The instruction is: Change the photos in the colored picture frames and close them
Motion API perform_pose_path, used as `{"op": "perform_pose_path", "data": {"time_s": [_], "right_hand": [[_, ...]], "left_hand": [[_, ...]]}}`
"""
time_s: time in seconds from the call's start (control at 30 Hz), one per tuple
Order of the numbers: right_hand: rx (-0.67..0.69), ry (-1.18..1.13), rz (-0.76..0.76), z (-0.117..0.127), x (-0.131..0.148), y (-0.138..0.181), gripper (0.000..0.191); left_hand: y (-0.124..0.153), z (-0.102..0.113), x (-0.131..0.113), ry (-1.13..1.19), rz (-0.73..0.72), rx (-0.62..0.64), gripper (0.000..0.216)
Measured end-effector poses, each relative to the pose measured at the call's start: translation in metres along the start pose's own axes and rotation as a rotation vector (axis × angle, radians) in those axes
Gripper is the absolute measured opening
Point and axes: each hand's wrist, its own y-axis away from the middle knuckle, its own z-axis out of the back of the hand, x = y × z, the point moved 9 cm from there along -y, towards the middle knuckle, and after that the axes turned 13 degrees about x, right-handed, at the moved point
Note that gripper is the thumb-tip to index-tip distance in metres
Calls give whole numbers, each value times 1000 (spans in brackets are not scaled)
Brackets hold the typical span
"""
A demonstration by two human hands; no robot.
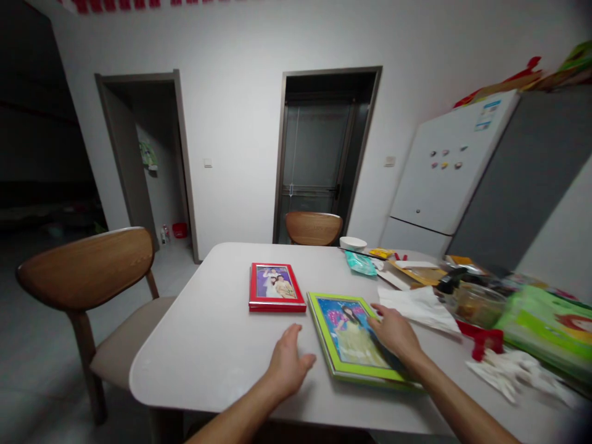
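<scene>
I'm seeing the green frame lying at the red frame's four o'clock. My left hand is hovering spread at its eight; my right hand is covering its three-o'clock side, pinching or not I can't tell. One-sided pushing could be knocking the frames together.

Glossy red frame, glossy green frame (plastic, seemingly), smooth tabletop — faintly shiny, grained wooden chair back
</scene>
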Motion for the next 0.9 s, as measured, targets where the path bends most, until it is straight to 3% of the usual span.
{"op": "perform_pose_path", "data": {"time_s": [0.2, 0.3, 0.5, 0.73, 0.9], "right_hand": [[111, 59, 304, -46, 122, 7, 39], [140, 105, 301, -71, 151, -1, 37], [137, 163, 198, -90, 156, -10, 42], [171, 76, 246, -92, 159, 18, 51], [330, -529, 185, -102, 148, 45, 50]], "left_hand": [[-33, 62, 44, -247, 132, -95, 62], [-42, 73, 51, -358, 152, -62, 63], [-27, 79, 46, -495, 154, -51, 34], [16, 76, 40, -534, 166, -59, 21], [56, 74, 39, -509, 163, -77, 27]]}}
